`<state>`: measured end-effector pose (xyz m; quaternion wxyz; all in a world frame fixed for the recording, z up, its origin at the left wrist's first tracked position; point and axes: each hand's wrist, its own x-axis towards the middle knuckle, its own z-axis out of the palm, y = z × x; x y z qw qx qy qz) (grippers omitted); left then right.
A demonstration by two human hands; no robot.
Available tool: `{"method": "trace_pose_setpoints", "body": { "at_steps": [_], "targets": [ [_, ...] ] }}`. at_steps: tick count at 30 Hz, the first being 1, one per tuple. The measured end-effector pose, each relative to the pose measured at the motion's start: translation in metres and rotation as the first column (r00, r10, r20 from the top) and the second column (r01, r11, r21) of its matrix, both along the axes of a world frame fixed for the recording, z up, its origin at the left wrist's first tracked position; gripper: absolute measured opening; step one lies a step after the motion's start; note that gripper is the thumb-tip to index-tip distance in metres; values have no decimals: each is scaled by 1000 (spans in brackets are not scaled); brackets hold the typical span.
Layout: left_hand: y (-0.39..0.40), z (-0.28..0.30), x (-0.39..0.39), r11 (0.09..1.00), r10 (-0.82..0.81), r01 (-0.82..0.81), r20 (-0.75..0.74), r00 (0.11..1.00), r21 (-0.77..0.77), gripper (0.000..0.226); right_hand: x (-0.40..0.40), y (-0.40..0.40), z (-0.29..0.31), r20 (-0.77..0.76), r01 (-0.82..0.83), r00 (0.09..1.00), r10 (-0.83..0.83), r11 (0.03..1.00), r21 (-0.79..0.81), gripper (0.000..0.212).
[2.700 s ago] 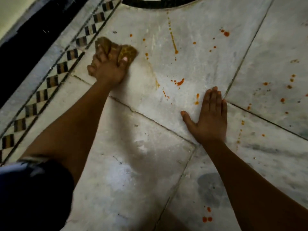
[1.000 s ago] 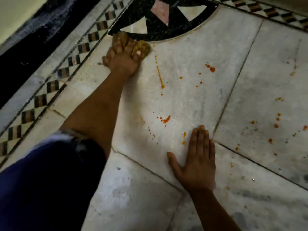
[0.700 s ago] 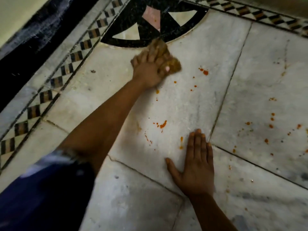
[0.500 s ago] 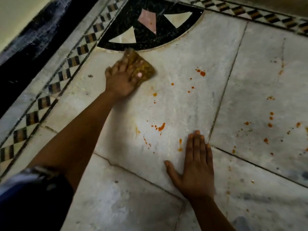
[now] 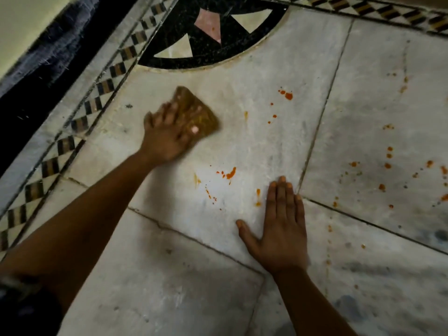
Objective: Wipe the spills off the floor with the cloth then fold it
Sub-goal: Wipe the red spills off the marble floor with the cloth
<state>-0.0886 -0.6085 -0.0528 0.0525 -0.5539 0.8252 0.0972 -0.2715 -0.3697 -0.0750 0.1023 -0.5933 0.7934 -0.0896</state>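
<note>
Left hand (image 5: pixel 167 134), blurred, fingers spread flat, presses brown cloth (image 5: pixel 198 115) onto marble floor (image 5: pixel 169 275), 10 o'clock of frame centre. Right hand (image 5: pixel 282 229) flat, fingers together, at 5 o'clock. Orange spills (image 5: pixel 230 174) between hands; more at 3 o'clock. No writing legible.

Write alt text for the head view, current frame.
A person's left hand presses a brown cloth on a white marble floor spattered with orange spills. The right hand rests flat, fingers straight, on the floor near them.
</note>
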Motion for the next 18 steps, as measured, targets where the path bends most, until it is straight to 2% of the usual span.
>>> {"method": "trace_pose_setpoints", "body": {
  "at_steps": [2, 4, 7, 9, 11, 14, 16, 18],
  "targets": [
    [-23, 4, -25, 981, 185, -181, -55, 981, 70, 61, 0, -1, 0, -1, 0, 1000, 0, 1000, -6, 94],
    [-23, 4, -57, 971, 231, -223, -89, 969, 92, 55, 0, -1, -1, -11, 3, 1000, -3, 1000, -20, 94],
    [14, -1, -70, 997, 40, -37, -56, 998, 65, 56, 0, -2, -1, -9, 0, 1000, -1, 999, -54, 94],
    [52, -2, -46, 989, -147, 147, -52, 988, -4, 57, -1, -2, -2, -13, -9, 1000, 8, 997, -70, 94],
    [77, 1, -6, 977, -214, 213, -20, 977, -33, 67, 0, -1, -4, -18, -15, 1000, 13, 997, -82, 94],
    [68, 5, 36, 1000, 22, -22, 34, 999, 0, 73, -1, -1, -8, -24, -20, 1000, 18, 996, -90, 95],
    [54, 7, 27, 981, 192, -192, 15, 981, 14, 65, -1, 1, -9, -22, -25, 999, 23, 996, -84, 96],
    [52, 9, -4, 957, 287, -287, -8, 958, 36, 56, -1, 3, -8, -10, -41, 999, 41, 996, -81, 96]
  ]
}}
